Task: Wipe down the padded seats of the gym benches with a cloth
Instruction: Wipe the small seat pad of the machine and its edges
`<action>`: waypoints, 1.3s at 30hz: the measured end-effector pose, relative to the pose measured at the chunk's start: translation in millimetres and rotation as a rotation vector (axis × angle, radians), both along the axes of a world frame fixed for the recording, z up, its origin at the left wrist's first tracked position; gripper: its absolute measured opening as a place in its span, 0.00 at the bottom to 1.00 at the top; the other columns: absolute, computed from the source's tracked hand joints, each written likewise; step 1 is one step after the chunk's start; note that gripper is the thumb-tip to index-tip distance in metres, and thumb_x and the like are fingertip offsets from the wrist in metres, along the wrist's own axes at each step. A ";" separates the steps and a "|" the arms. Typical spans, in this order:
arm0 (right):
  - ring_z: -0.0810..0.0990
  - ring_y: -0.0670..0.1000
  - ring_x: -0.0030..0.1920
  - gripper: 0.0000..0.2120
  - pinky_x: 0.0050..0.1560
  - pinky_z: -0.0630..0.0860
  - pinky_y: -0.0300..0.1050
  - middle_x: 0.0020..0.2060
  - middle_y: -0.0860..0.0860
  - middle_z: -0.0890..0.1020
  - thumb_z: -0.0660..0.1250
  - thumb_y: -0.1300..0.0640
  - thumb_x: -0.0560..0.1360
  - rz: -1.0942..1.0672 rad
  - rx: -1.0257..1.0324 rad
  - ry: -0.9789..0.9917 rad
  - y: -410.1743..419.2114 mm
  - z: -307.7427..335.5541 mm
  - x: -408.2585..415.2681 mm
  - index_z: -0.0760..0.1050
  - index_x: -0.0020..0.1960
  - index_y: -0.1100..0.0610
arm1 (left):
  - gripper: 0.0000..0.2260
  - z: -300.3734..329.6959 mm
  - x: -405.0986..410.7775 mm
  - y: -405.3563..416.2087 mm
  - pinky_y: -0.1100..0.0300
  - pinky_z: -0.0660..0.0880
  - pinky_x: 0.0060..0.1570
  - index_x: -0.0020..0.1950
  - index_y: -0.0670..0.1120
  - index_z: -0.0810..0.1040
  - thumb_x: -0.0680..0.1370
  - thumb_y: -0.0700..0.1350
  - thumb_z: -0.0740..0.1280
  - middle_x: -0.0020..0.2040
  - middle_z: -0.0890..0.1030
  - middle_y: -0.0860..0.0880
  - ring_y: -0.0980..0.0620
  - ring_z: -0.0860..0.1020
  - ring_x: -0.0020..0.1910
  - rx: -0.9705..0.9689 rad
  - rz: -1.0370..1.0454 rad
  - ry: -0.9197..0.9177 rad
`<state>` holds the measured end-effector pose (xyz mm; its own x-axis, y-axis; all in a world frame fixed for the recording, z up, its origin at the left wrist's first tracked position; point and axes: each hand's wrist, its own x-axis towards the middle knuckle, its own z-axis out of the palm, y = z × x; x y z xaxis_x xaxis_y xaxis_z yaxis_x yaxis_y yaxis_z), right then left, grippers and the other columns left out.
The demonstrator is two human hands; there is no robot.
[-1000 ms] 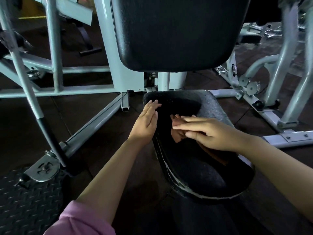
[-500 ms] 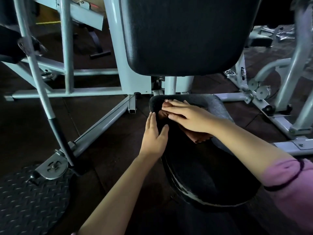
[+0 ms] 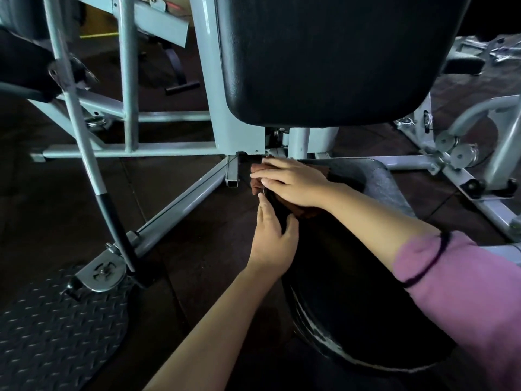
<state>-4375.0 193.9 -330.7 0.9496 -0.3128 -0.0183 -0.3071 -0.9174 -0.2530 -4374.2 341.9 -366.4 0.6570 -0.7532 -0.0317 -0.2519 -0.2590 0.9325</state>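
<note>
A brown cloth (image 3: 303,208) is found at the far left corner of the seat (image 3: 352,277), pressed flat beneath the right hand (image 3: 290,179); part of it is draped over the far left edge, and only its fringes are seen around and under the palm. The right hand is laid open, fingers straight and together, bearing down on the cloth rather than gripping it. The left hand (image 3: 272,238) is set against the left edge of the seat, fingers extended along the side and the thumb hooked over the top; nothing is held in it, and it is judged to be steadying the pad. The cloth is judged to be light, soft and limp, liable to bunch or slide on the smooth covering unless flat pressure is kept on it; it is best controlled by the spread palm, or pinched at the overhanging part if it must be lifted. The seat is judged to be firm padding under a smooth, slightly glossy black skin, fixed to the grey frame (image 3: 236,136) and not to be moved; worn pale patches are noted along its near left rim, where the covering may be fragile. The backrest (image 3: 338,57) stands upright directly beyond the far edge. Most of the seat nearer the person is in shadow, and its condition cannot be told.
</note>
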 end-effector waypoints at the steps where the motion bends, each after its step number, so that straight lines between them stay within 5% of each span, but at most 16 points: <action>1: 0.54 0.50 0.76 0.17 0.72 0.58 0.52 0.76 0.41 0.58 0.50 0.44 0.83 -0.005 0.002 0.000 -4.2 -0.1 7.9 0.66 0.70 0.35 | 0.32 0.4 -0.1 0.0 0.69 0.45 0.66 0.78 0.42 0.41 0.81 0.46 0.58 0.79 0.46 0.47 0.54 0.45 0.77 0.010 -0.013 0.001; 4: 0.64 0.50 0.72 0.17 0.61 0.64 0.45 0.73 0.43 0.66 0.50 0.46 0.83 -0.042 0.034 -0.053 -18.9 -0.7 22.9 0.68 0.69 0.37 | 0.30 1.6 0.3 0.8 0.71 0.44 0.65 0.78 0.42 0.43 0.82 0.47 0.56 0.79 0.45 0.48 0.55 0.44 0.76 0.038 -0.039 -0.006; 7: 0.67 0.51 0.70 0.19 0.60 0.66 0.47 0.72 0.45 0.68 0.49 0.45 0.83 -0.121 0.073 -0.081 -35.5 -2.3 20.1 0.65 0.72 0.38 | 0.30 2.3 -0.3 2.2 0.71 0.44 0.65 0.78 0.44 0.43 0.82 0.47 0.56 0.79 0.45 0.49 0.56 0.44 0.76 0.032 -0.045 -0.011; 13: 0.65 0.55 0.71 0.21 0.67 0.65 0.52 0.72 0.49 0.67 0.49 0.48 0.83 -0.205 -0.015 -0.126 -40.0 -8.6 -19.1 0.60 0.75 0.45 | 0.30 0.1 -0.3 1.6 0.71 0.43 0.66 0.78 0.45 0.43 0.82 0.48 0.56 0.79 0.45 0.50 0.58 0.43 0.76 0.021 -0.064 -0.040; 23: 0.51 0.52 0.76 0.18 0.74 0.47 0.50 0.77 0.47 0.56 0.50 0.49 0.83 -0.005 -0.047 -0.042 8.8 2.3 -15.0 0.64 0.72 0.38 | 0.31 0.7 1.2 -1.2 0.72 0.44 0.64 0.78 0.44 0.42 0.81 0.46 0.56 0.79 0.44 0.49 0.55 0.45 0.76 0.072 -0.050 -0.061; 27: 0.60 0.52 0.74 0.16 0.70 0.58 0.50 0.74 0.45 0.64 0.51 0.46 0.83 0.012 -0.018 -0.023 -6.8 -0.1 17.6 0.70 0.67 0.37 | 0.31 1.7 1.4 -0.2 0.72 0.45 0.64 0.78 0.46 0.42 0.82 0.48 0.56 0.79 0.43 0.50 0.56 0.45 0.76 0.083 -0.058 -0.062; 32: 0.68 0.52 0.69 0.19 0.57 0.65 0.46 0.71 0.47 0.68 0.49 0.44 0.83 -0.138 0.060 -0.060 -36.3 0.3 17.4 0.64 0.72 0.38 | 0.30 3.5 0.7 2.1 0.72 0.44 0.64 0.78 0.47 0.41 0.82 0.49 0.55 0.79 0.43 0.51 0.58 0.44 0.76 0.087 -0.077 -0.045; 39: 0.64 0.57 0.71 0.21 0.68 0.63 0.53 0.71 0.52 0.68 0.48 0.48 0.83 -0.207 -0.071 -0.091 -46.1 -14.1 -24.4 0.59 0.76 0.45 | 0.30 3.2 0.0 0.8 0.72 0.44 0.63 0.78 0.45 0.41 0.82 0.49 0.54 0.79 0.42 0.50 0.57 0.43 0.76 0.089 -0.089 -0.078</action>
